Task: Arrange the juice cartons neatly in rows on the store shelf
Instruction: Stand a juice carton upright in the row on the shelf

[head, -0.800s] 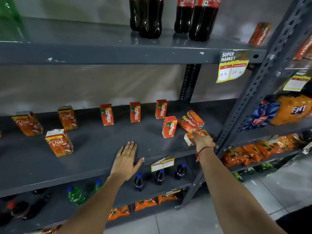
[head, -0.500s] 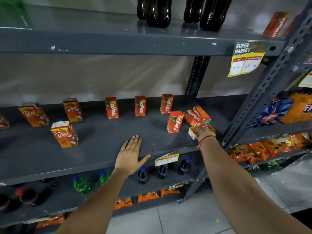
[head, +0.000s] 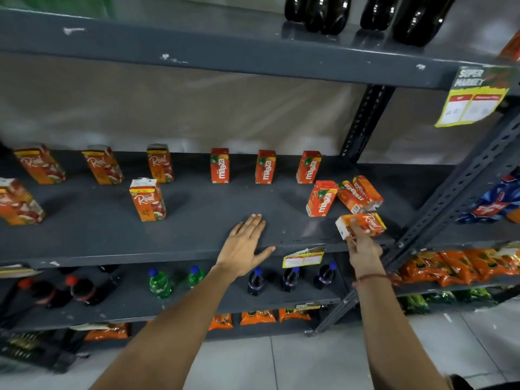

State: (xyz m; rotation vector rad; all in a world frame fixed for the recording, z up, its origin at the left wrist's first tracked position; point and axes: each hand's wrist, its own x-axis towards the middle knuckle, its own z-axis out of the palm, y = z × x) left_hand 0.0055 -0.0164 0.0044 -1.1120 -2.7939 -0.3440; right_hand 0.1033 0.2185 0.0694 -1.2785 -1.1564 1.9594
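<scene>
My right hand (head: 362, 246) grips an orange Real juice carton (head: 363, 224), held on its side just above the front right of the grey middle shelf (head: 197, 246). My left hand (head: 244, 246) lies flat and open on the shelf's front edge. Three Maaza cartons (head: 265, 166) stand in a row at the back. A fourth Maaza carton (head: 322, 199) stands in front of them, with two toppled Maaza cartons (head: 357, 196) beside it. Several Real cartons (head: 147, 199) stand on the left half, three at the back and two nearer the front.
Dark cola bottles (head: 318, 12) stand on the upper shelf. Small bottles (head: 255, 281) line the shelf below. A slanted steel upright (head: 450, 192) borders the right side, with snack bags (head: 461, 266) beyond it. Price tags (head: 304, 257) hang from the shelf edges.
My right hand has lifted the Real carton off the shelf at the front right and drawn it slightly toward me. My left hand stays flat on the shelf. The camera shifted left.
</scene>
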